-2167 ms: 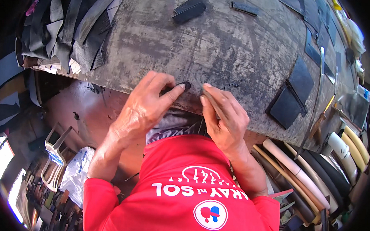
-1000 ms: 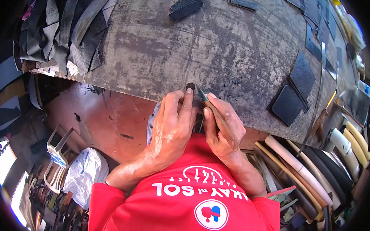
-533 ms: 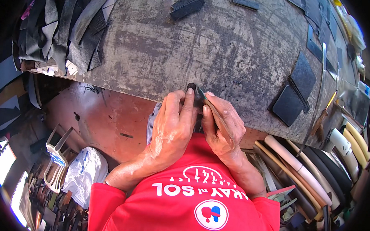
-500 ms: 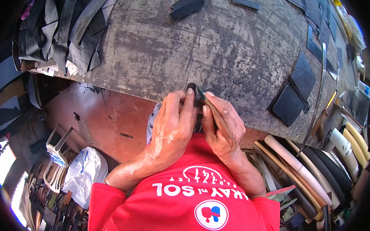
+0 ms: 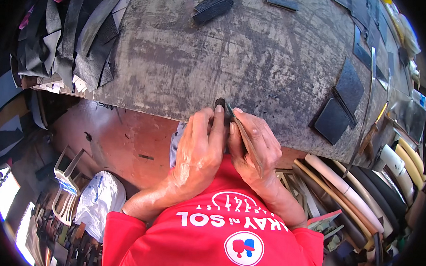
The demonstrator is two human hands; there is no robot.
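At the table's near edge, my left hand (image 5: pixel 199 144) is closed on a small black leather piece (image 5: pixel 219 102). Its rounded, textured end shows beyond my extended index finger, while the rest is hidden under the fingers. Close beside it, my right hand (image 5: pixel 265 145) grips a thin, flat, brownish tool that looks like a knife (image 5: pixel 247 143). The tool runs along the palm, its narrow dark tip pointing away from me next to the black piece. Whether the tip touches the piece cannot be made out.
Black leather strips (image 5: pixel 67 36) are heaped at the table's (image 5: pixel 178 60) far left. Black leather pieces (image 5: pixel 332 121) lie at right, near a long metal ruler (image 5: pixel 371 78). Rolls of material (image 5: pixel 346 191) stand lower right; a white plastic chair (image 5: pixel 65 186) and white bag (image 5: pixel 100 199) stand lower left.
Both hands have drawn back very slightly toward me, with the black piece and the flat tool still held close together. The right hand has tilted a little.
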